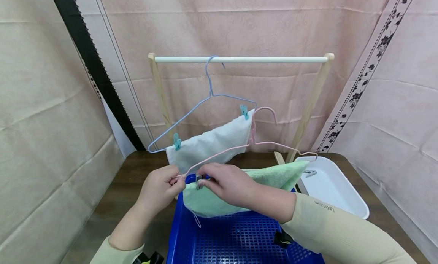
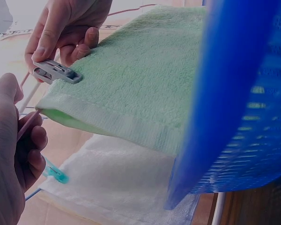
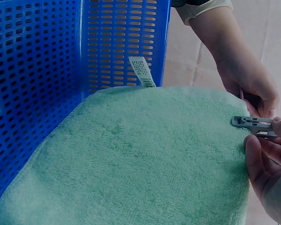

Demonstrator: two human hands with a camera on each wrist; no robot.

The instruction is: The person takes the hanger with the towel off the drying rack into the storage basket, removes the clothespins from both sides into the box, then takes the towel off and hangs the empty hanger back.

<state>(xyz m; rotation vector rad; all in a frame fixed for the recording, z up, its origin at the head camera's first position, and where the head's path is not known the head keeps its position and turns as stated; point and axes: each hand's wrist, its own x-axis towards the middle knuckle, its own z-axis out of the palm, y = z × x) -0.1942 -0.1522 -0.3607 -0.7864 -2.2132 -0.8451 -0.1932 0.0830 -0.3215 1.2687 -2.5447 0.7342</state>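
Observation:
My left hand (image 1: 159,188) grips the left end of a pink hanger (image 1: 219,154), whose hook stands up free of the rail. A green towel (image 3: 131,154) hangs along the hanger's lower side, with a white tag on its edge. Thumb and fingers of my right hand (image 1: 230,184) pinch a grey clothespin (image 2: 61,71) at the towel's left corner, close to my left hand. In both wrist views the clothespin's jaws lie over the towel edge. Whether they also clamp the hanger wire is not clear.
Behind, a blue hanger (image 1: 191,110) hangs from a white rail (image 1: 273,59), holding a white towel (image 1: 212,140) with teal clothespins (image 1: 176,141). Below the green towel stands a blue basket (image 1: 181,222). At right, a white tray (image 1: 345,191) contains a grey clothespin (image 1: 310,173).

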